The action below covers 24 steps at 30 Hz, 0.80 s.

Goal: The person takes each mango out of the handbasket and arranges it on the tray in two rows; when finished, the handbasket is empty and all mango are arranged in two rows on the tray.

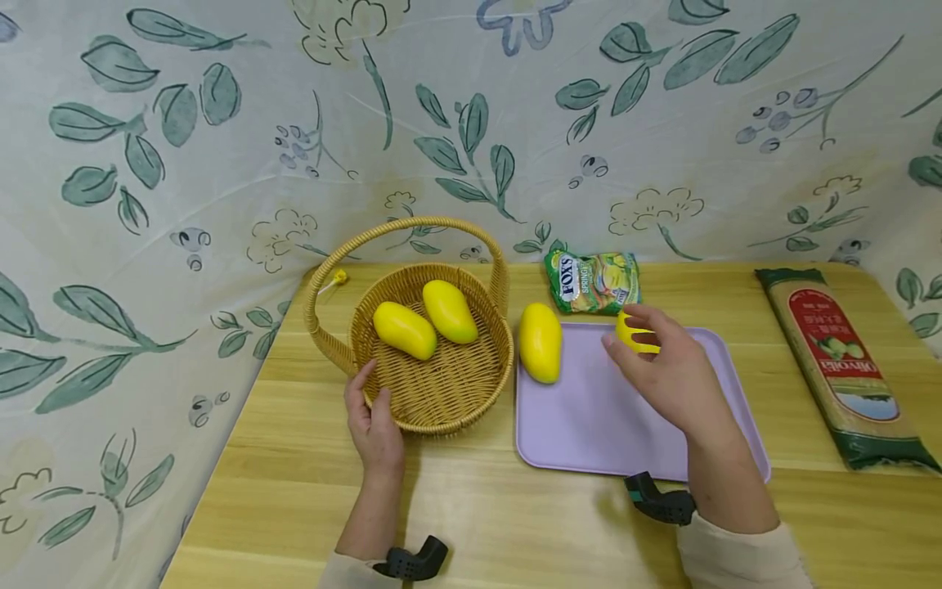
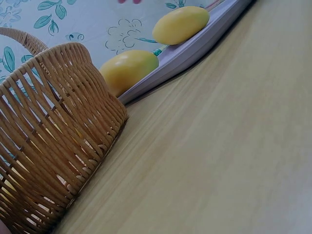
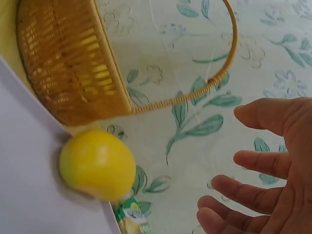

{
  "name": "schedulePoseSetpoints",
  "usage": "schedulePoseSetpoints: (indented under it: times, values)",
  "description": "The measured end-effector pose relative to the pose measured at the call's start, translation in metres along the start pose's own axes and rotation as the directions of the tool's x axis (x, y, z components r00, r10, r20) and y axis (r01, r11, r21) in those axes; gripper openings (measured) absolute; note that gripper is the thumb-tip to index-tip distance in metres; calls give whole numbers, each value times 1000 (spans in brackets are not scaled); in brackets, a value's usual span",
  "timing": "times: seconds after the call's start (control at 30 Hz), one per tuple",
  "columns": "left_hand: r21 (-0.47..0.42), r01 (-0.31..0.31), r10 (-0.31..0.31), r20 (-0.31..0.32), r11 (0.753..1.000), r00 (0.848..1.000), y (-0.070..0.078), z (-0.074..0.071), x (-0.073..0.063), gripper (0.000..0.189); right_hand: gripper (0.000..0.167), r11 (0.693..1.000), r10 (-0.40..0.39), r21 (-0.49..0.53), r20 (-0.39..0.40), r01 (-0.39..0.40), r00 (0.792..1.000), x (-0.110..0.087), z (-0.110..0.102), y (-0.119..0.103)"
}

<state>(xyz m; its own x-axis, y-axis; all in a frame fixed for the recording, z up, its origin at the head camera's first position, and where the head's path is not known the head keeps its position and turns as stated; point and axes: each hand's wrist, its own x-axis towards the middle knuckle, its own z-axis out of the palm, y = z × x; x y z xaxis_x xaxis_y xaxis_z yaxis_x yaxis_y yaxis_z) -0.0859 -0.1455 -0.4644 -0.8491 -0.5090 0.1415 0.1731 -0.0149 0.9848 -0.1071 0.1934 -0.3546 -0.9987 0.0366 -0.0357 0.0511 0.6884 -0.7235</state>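
Observation:
A wicker basket (image 1: 441, 409) with an arched handle holds two yellow mangoes (image 1: 405, 330). My left hand (image 1: 379, 433) grips the basket's near left rim, its thumb over the edge; the wrist view hides most of that hand. To the right, a lilac tray (image 1: 589, 433) bears a mango (image 1: 540, 343) at its left edge. Another mango (image 1: 634, 334) lies at the tray's back, partly covered by my right hand (image 1: 666, 368). That hand is above the tray with fingers spread and nothing held, as the right wrist view (image 3: 263, 170) shows.
A green FOX'S candy bag (image 1: 592, 282) lies behind the tray against the patterned cloth. Right of the tray lies a long pasta packet (image 1: 846, 368). A small yellow lollipop (image 1: 338, 278) rests at the back left of the wooden table (image 1: 515, 532).

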Motion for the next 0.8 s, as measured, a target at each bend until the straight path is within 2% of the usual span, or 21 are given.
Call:
schedulePoseSetpoints:
  times: [0.17, 0.4, 0.67, 0.8]
  values:
    - [6, 0, 0, 5, 1000, 1000, 0, 0, 0, 41, 54, 980, -197, 42, 25, 196, 980, -18, 28, -32]
    - [-2, -7, 7, 6, 1000, 1000, -2, -1, 0, 41, 51, 916, -401, 34, 80, 400, 912, -38, 71, -55]
    - [10, -18, 18, 8, 1000, 1000, -2, 0, 2, 41, 49, 840, -541, 62, 40, 538, 840, -48, 119, -82]
    - [17, -43, 43, 8, 999, 999, -2, 0, 2, 41, 49, 826, -562, 75, 23, 559, 827, -40, 135, -96]
